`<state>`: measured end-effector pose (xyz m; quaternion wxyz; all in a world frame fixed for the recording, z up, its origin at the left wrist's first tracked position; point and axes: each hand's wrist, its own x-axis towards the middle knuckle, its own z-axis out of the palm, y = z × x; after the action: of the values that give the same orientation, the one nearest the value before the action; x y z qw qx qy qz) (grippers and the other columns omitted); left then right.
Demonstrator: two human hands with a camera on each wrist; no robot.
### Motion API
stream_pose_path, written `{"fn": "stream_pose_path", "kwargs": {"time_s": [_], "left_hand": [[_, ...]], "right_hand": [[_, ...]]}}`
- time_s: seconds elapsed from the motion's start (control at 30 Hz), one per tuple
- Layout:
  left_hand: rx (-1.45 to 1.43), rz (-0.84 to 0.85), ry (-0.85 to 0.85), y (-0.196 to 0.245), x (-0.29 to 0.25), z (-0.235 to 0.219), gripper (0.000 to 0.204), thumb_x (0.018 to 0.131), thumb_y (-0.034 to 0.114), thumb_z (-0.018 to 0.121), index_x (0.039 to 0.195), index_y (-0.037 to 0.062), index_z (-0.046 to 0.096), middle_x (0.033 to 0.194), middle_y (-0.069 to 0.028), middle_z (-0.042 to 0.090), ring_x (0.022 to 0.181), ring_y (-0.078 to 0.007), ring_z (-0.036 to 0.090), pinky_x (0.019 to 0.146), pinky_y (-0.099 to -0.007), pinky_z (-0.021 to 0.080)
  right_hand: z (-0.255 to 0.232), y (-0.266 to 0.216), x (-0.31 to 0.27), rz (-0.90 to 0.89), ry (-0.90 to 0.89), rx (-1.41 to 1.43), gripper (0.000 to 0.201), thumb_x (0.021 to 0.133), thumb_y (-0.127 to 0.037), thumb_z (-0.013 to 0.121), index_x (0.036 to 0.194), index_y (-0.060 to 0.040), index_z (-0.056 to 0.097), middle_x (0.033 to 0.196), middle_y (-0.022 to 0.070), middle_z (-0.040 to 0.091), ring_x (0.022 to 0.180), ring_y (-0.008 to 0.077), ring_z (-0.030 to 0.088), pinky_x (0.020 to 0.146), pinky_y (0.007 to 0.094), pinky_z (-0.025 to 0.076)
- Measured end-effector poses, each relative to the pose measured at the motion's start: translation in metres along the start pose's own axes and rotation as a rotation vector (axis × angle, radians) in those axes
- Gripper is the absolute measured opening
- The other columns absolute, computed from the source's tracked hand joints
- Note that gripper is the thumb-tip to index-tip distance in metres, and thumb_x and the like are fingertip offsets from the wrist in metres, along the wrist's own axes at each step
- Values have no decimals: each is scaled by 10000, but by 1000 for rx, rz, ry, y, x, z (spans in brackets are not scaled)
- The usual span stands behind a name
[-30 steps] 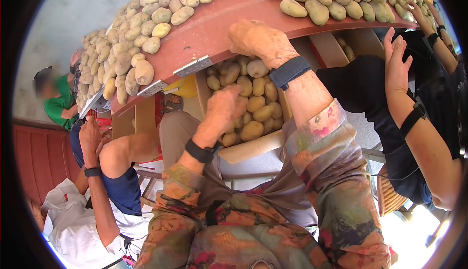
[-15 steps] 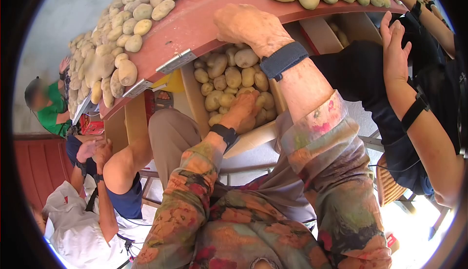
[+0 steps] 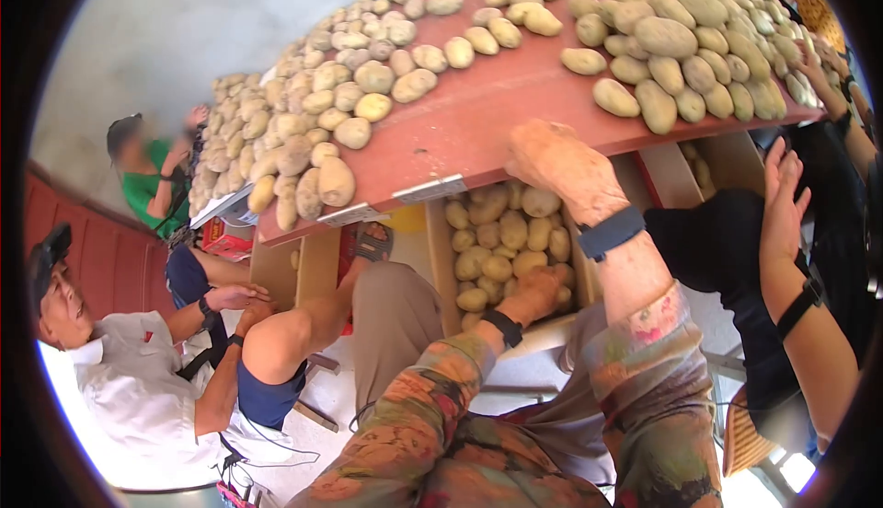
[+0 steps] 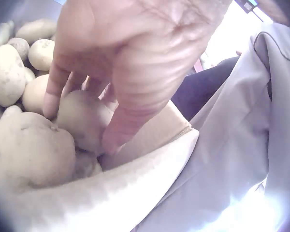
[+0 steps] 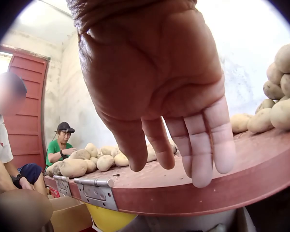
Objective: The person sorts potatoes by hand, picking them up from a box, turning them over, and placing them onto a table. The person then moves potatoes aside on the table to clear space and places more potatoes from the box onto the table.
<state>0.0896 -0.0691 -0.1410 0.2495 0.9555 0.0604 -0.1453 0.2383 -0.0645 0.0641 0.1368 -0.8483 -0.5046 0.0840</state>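
Our left hand (image 3: 538, 292) has dropped into the cardboard box (image 3: 441, 259) at centre frame and now grips a potato (image 4: 84, 118) — our right hand (image 3: 561, 163), fingers straight, stays on the table (image 3: 478, 121) edge.

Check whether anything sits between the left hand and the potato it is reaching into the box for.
Nothing visible does. The left hand is already on the potato, fingers curled round it inside the cardboard box. The right hand rests on the table's edge, clear.
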Motion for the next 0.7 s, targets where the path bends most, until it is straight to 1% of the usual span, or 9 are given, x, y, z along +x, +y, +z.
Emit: {"fn": "stream_pose_path", "kwargs": {"time_s": [0.1,0.2,0.23,0.33,0.4,0.47,0.53,0.6,0.7], "left_hand": [[7,-40,-118,1,2,-1,555,732,65,635,1248,65,430,1188,-188,520,1104,-376,517,882,-435,470],[49,-18,-32,-2,3,12,546,720,62,640,1221,40,426,1147,-194,520,1080,-379,523,880,-433,472],[80,8,-1,-2,0,13,550,706,62,651,1215,62,441,1129,-195,512,1062,-379,529,868,-432,474],[90,17,90,0,-11,7,542,688,87,679,1191,88,477,1136,-200,498,1051,-379,530,838,-432,484],[54,-65,108,-22,2,38,525,676,152,702,1165,113,516,1096,-197,490,1013,-371,541,792,-444,495],[134,-162,-185,-6,-2,-9,528,674,187,711,1162,119,525,1072,-188,488,995,-362,547,774,-446,499],[210,-145,10,11,-32,-60,521,673,211,715,1154,125,535,1048,-173,493,974,-353,557,756,-441,503],[252,-116,202,18,-63,-106,518,669,224,723,1147,134,543,1016,-155,497,951,-343,565,736,-434,508],[308,-58,479,6,-88,-148,523,654,206,734,1137,139,547,967,-135,492,890,-337,579,709,-431,514]], "right_hand": [[9,6,1,-41,47,-3,202,764,-169,630,911,-32,649,874,197,652,890,376,621,786,462,503],[7,2,2,-19,1,-24,197,769,-164,630,913,-30,648,878,192,655,890,376,620,792,459,502],[6,1,4,14,-21,-16,201,775,-167,640,919,-28,643,882,191,656,891,375,621,795,457,502],[2,0,0,3,6,-12,212,778,-170,653,934,-28,638,890,191,657,898,372,622,797,454,503],[-2,-3,0,10,-22,-8,216,779,-171,657,940,-28,635,901,190,657,911,372,619,803,453,501],[-4,-4,0,11,-37,-4,220,781,-171,658,948,-29,632,909,190,657,923,372,616,811,453,498],[-3,-5,1,1,-39,4,224,784,-171,654,957,-31,630,917,189,657,934,372,613,821,453,494],[-3,-5,1,0,-33,20,227,785,-172,653,964,-33,630,924,188,656,942,369,612,828,455,491],[-3,-6,3,6,-54,4,234,787,-176,650,973,-35,631,931,185,657,950,365,612,834,457,488]]}}
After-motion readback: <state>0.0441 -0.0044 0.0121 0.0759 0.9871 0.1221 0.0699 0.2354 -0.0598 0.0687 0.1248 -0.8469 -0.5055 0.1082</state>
